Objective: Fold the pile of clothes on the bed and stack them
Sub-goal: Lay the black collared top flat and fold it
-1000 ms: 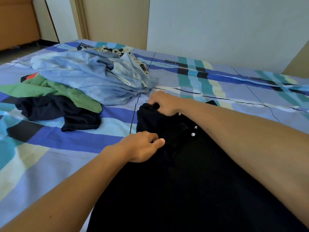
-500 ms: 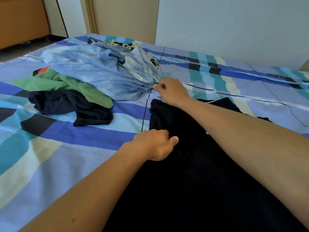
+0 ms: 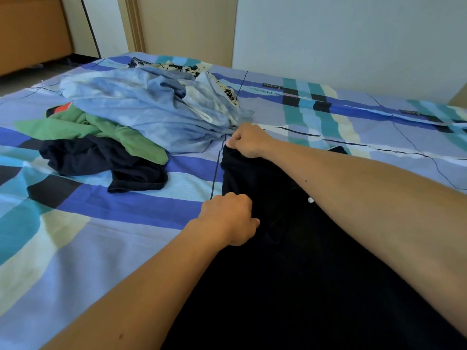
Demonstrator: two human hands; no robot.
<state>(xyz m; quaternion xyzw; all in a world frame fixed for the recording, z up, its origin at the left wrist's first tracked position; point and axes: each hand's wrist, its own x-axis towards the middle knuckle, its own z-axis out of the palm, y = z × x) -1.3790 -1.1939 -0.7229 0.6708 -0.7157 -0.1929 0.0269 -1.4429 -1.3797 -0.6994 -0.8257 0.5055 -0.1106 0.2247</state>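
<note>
**Black garment drawn straight beside the pile**

We see the black garment (image 3: 290, 248) spread on the bed sheet (image 3: 75, 248) just right of the unfolded pile (image 3: 118, 137). Its far corner almost touches the pile's pale blue cloth (image 3: 151, 107). Compared with a second ago, the right hand (image 3: 249, 140) has carried that corner farther out, up to the pile's right fringe. The left hand (image 3: 228, 221) has kept its hold on the same edge, nearer us than the pile. Both hands are clenched on black fabric: the right pinches the corner, and the left bunches the edge in curled fingers. The edge between them now runs straighter, where earlier it lay humped. We judge this to be the flattening step before the first fold. No folded stack is visible yet, and the green piece (image 3: 106, 130) and navy piece (image 3: 101, 160) on the pile's left side remain unfolded.
</note>
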